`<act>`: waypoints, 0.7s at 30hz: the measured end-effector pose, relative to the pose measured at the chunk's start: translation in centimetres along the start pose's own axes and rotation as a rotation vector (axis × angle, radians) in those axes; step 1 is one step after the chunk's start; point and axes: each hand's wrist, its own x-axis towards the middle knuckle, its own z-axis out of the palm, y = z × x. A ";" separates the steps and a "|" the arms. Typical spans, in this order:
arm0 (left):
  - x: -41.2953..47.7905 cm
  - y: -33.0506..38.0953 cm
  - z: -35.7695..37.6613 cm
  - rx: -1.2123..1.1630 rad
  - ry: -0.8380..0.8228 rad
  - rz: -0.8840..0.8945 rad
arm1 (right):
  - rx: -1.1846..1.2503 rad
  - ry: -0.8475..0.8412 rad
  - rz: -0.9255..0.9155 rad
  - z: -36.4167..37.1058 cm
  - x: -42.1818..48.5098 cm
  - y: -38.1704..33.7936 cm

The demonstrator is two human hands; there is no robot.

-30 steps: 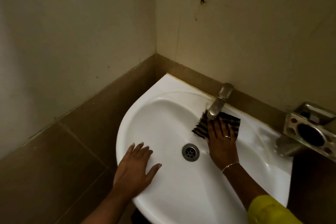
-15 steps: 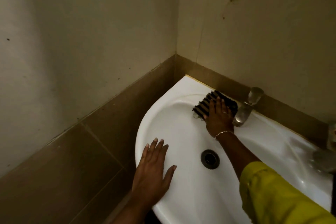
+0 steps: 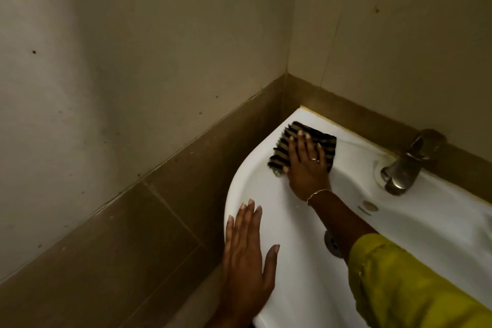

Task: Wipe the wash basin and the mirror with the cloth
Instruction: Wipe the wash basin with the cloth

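Observation:
A white wash basin (image 3: 298, 269) sits in the room's corner. My right hand (image 3: 306, 165), in a yellow-green sleeve, presses a dark striped cloth (image 3: 282, 152) flat on the basin's far left rim near the corner. My left hand (image 3: 247, 255) lies flat, fingers spread, on the basin's near left rim and holds nothing. The drain (image 3: 331, 243) is partly hidden behind my right forearm. No mirror is in view.
A metal tap (image 3: 407, 165) stands on the basin's back ledge at the right, with a small overflow hole (image 3: 370, 206) below it. Brown tiles (image 3: 165, 208) line the walls under beige plaster (image 3: 133, 48). The walls meet right behind the basin.
My right hand has slid the cloth from under the tap leftward and up onto the rim by the corner. The view has swung left. My left hand stays on the near rim.

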 end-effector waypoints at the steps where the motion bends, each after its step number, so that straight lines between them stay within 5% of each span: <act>1: 0.0 0.0 0.0 -0.008 0.006 0.007 | 0.033 0.010 -0.022 0.2 0.0 -0.8; 7: 0.1 -0.6 0.6 -0.050 0.018 0.021 | 0.409 -0.036 -0.312 1.2 -1.2 -4.3; 11: 0.1 -0.5 0.5 -0.058 0.037 0.016 | 0.944 0.006 -0.108 -0.6 -1.7 -4.6; 17: -0.3 -0.4 0.5 -0.077 0.100 0.003 | 0.661 -0.156 0.068 -0.7 -0.9 -7.5; 21: -0.4 -0.5 0.4 -0.108 0.105 -0.007 | 0.758 -0.198 0.024 -0.6 -2.2 -8.5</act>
